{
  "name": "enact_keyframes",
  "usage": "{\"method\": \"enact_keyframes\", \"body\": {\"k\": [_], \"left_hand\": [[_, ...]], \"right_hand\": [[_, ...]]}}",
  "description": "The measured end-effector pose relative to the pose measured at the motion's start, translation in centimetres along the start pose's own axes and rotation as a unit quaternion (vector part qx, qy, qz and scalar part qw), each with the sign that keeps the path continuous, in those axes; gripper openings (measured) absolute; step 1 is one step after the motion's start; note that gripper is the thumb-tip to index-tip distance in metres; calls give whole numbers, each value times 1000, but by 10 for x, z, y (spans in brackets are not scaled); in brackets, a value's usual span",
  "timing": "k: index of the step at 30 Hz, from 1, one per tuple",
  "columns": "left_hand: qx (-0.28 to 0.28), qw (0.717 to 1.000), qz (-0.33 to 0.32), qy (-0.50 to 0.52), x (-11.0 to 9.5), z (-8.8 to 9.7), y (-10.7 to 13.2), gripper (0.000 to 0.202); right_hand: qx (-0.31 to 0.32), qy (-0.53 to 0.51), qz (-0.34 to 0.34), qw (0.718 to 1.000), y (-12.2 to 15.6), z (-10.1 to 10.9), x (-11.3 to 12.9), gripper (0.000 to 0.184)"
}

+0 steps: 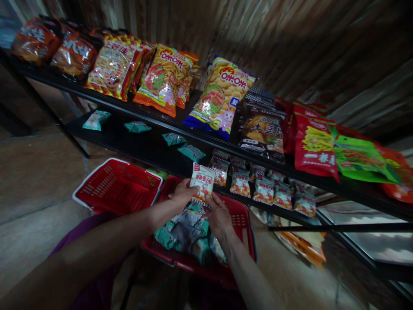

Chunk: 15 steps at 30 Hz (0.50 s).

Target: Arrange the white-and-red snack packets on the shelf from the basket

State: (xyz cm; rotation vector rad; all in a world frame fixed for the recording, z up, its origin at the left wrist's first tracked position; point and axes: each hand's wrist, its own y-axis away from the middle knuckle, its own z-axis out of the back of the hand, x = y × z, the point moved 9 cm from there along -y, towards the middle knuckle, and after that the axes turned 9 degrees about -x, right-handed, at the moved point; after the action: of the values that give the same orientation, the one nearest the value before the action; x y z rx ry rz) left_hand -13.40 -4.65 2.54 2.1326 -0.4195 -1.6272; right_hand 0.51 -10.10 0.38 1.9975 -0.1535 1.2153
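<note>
Both my hands hold one small white snack packet with red print, upright, just in front of the lower shelf. My left hand pinches its left edge and my right hand grips its bottom right corner. Right below them a red basket holds several small teal and white packets. On the lower shelf to the right stands a row of similar small white packets.
An empty red basket sits to the left on the floor. A few teal packets lie scattered on the lower shelf. The upper shelf carries large snack bags in orange, yellow, brown and red. Corrugated wall behind.
</note>
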Motion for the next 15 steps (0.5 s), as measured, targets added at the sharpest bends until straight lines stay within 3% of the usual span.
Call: {"method": "enact_keyframes", "body": {"k": [5, 10, 15], "left_hand": [[-33, 996, -29, -82, -5, -9, -23, 25], [-24, 992, -41, -115, -19, -22, -44, 24], [12, 995, 26, -97, -28, -38, -55, 38]], "right_hand": [[18, -2, 4, 1000, -15, -6, 10, 36], [25, 24, 49, 998, -32, -20, 26, 25], [5, 26, 68, 997, -55, -33, 44, 20]]}}
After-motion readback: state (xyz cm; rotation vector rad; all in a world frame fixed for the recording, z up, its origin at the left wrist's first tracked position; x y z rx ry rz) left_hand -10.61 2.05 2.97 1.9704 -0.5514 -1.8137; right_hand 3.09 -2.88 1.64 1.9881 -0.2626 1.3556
